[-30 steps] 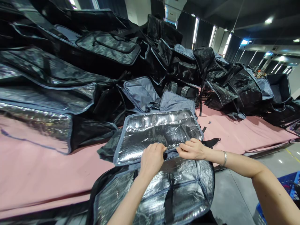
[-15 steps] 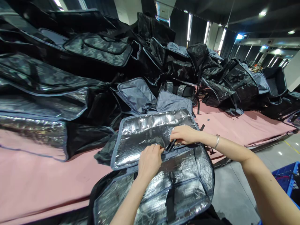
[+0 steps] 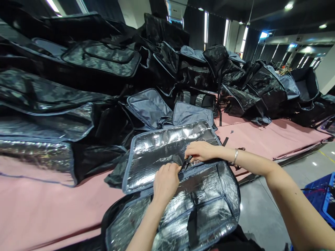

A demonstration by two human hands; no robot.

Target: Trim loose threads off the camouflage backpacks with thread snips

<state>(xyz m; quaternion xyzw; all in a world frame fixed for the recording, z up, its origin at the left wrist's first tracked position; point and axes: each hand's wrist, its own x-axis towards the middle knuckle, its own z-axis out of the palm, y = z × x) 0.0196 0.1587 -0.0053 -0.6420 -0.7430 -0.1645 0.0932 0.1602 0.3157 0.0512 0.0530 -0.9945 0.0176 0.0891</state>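
Observation:
An open insulated bag (image 3: 183,202) with a shiny silver lining lies in front of me, its foil-lined lid (image 3: 151,153) folded back away from me. My right hand (image 3: 200,151) is closed around a small black tool (image 3: 186,163) with two slim arms, like thread snips. Its tips point down and left, close to the fingers of my left hand (image 3: 166,180). Those fingers are pinched on the bag at the seam between lid and body; what lies under them is hidden. A black strap (image 3: 193,225) hangs inside the bag.
Black camouflage bags (image 3: 102,59) are heaped along the pink-covered table (image 3: 251,139), several with grey linings showing. At the left, an open foil-lined bag (image 3: 36,158) reaches close to my work. A blue crate (image 3: 318,195) stands on the floor at right.
My right hand and the black tool have shifted slightly left, nearer my left hand. My left hand keeps its hold at the seam. The camera view has turned slightly.

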